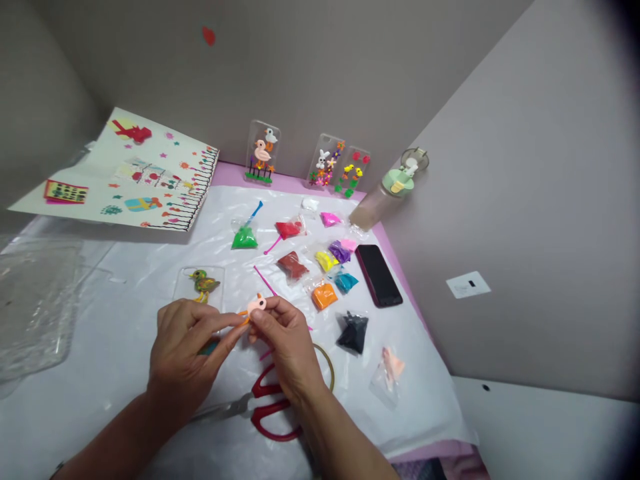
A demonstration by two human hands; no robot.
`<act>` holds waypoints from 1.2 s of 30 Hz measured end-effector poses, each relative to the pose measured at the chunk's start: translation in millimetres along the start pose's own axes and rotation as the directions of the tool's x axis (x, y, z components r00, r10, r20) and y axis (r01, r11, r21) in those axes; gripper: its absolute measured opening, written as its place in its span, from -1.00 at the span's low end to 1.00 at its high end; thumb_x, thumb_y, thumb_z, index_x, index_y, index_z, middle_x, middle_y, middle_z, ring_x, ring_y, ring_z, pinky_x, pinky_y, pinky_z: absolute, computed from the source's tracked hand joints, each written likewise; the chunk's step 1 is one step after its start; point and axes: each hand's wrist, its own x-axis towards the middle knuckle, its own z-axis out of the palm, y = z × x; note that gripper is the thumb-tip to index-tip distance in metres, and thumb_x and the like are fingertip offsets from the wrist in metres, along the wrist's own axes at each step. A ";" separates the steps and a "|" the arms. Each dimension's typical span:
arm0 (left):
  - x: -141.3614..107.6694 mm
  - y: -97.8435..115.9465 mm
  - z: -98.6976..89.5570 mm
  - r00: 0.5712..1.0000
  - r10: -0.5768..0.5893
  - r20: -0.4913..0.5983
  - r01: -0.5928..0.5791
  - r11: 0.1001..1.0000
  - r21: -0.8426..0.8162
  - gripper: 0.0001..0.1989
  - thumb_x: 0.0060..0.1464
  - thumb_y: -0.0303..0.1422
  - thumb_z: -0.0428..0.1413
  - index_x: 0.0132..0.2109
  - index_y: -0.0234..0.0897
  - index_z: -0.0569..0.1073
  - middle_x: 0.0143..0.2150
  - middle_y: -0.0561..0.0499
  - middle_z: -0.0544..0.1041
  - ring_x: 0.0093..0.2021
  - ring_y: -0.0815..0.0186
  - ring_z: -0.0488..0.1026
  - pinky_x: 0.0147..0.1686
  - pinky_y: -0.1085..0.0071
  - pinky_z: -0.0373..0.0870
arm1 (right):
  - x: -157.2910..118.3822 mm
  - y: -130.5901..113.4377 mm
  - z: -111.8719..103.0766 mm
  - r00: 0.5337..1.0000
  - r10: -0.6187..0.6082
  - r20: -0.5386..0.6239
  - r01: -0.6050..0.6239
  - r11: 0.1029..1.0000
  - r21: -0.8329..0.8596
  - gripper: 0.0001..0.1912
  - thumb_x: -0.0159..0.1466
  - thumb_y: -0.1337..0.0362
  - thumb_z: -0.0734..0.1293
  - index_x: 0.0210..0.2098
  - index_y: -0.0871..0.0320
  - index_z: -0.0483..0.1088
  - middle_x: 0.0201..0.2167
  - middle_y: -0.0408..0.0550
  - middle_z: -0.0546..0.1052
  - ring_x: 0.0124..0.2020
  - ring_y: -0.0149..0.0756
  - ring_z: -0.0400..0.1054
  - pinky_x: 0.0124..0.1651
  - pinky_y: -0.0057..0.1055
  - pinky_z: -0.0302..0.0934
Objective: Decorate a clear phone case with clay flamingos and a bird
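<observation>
Between my hands is a small pale pink clay bird [257,305] with a dark eye, an orange beak and thin orange legs. My right hand [287,333] pinches its body between thumb and fingers. The thumb and index finger of my left hand [193,340] close on the orange legs. Just behind my left hand, a green and brown clay duck [205,283] lies on a clear case [181,280]. Red-handled scissors [270,390] rest partly under my right hand, beside a ring-shaped roll [330,367].
Bags of coloured clay, such as green [245,237], orange [325,296] and black [353,332], lie beyond my hands. A phone [379,275] and a bottle [383,200] are at the right. Decorated cases [263,152] lean on the wall; a decorated sheet [175,150] stands back left.
</observation>
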 end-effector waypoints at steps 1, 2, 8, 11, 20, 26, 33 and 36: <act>-0.4 -0.8 0.2 1.000 0.002 0.002 -0.002 1.000 0.003 -0.91 0.27 -0.32 0.26 -0.20 0.04 0.63 -0.43 0.05 0.55 -0.37 0.16 0.49 -0.23 0.14 0.33 | -0.2 0.2 0.1 1.000 0.000 0.000 0.000 1.000 0.003 -0.64 0.03 0.07 0.68 -0.40 0.15 0.58 -0.48 -0.20 0.55 -0.51 -0.47 0.33 -0.34 -0.52 0.27; -0.8 -1.6 0.4 1.000 0.004 0.006 -0.004 1.000 0.007 -0.91 0.28 -0.32 0.26 -0.19 0.05 0.63 -0.42 0.04 0.55 -0.36 0.16 0.49 -0.23 0.14 0.33 | -0.4 0.4 0.1 1.000 -0.001 0.001 0.001 1.000 0.004 -0.64 0.03 0.06 0.68 -0.40 0.15 0.58 -0.48 -0.20 0.55 -0.51 -0.47 0.33 -0.35 -0.52 0.27; -0.5 -2.6 0.7 1.000 0.025 0.007 -0.025 1.000 0.018 -0.90 0.28 -0.35 0.26 -0.17 0.05 0.62 -0.41 0.04 0.54 -0.36 0.15 0.48 -0.22 0.12 0.33 | -0.8 2.7 -0.5 1.000 -0.013 0.004 0.013 1.000 0.017 -0.64 0.02 0.06 0.69 -0.39 0.14 0.57 -0.48 -0.19 0.57 -0.51 -0.46 0.35 -0.37 -0.52 0.28; -0.1 -1.9 0.5 1.000 0.032 0.000 -0.032 0.999 0.017 -0.89 0.30 -0.35 0.26 -0.16 0.04 0.63 -0.40 0.04 0.54 -0.35 0.14 0.48 -0.21 0.12 0.32 | 0.4 3.0 -1.2 1.000 -0.009 0.017 0.008 1.000 0.026 -0.63 0.02 0.06 0.69 -0.39 0.15 0.58 -0.48 -0.18 0.58 -0.50 -0.46 0.37 -0.34 -0.53 0.31; -0.8 -7.4 3.2 0.996 0.090 -0.027 -0.090 0.996 0.009 -0.90 0.26 -0.42 0.29 -0.17 -0.05 0.64 -0.38 0.08 0.53 -0.33 0.18 0.45 -0.20 0.18 0.28 | 2.5 6.2 -2.4 1.000 -0.001 0.019 0.001 1.000 0.029 -0.63 0.01 0.07 0.70 -0.38 0.16 0.60 -0.49 -0.19 0.58 -0.51 -0.48 0.36 -0.35 -0.54 0.29; 1.2 -4.6 1.6 0.995 0.104 -0.011 -0.104 0.995 0.008 -0.91 0.28 -0.39 0.29 -0.11 -0.07 0.58 -0.33 0.04 0.56 -0.30 0.15 0.47 -0.18 0.16 0.30 | 2.3 5.9 -3.6 1.000 -0.011 0.007 0.011 0.999 0.036 -0.64 0.01 0.08 0.70 -0.38 0.16 0.59 -0.48 -0.20 0.58 -0.50 -0.47 0.38 -0.33 -0.53 0.29; 1.5 -3.4 0.5 0.997 0.083 0.001 -0.083 0.996 0.022 -0.93 0.29 -0.38 0.25 -0.18 -0.06 0.60 -0.36 0.05 0.52 -0.30 0.15 0.46 -0.17 0.15 0.30 | 2.5 5.0 -4.3 1.000 0.001 -0.005 0.000 0.999 0.049 -0.62 -0.01 0.08 0.70 -0.37 0.17 0.59 -0.49 -0.20 0.59 -0.52 -0.48 0.38 -0.35 -0.52 0.28; 0.9 -6.2 0.8 0.997 0.082 0.002 -0.082 0.996 0.025 -0.95 0.28 -0.36 0.27 -0.19 -0.07 0.61 -0.36 0.06 0.52 -0.30 0.15 0.46 -0.17 0.15 0.31 | 2.5 4.3 -3.9 1.000 -0.002 -0.008 0.002 0.999 0.038 -0.62 -0.01 0.09 0.70 -0.37 0.16 0.58 -0.50 -0.21 0.58 -0.53 -0.48 0.36 -0.35 -0.52 0.27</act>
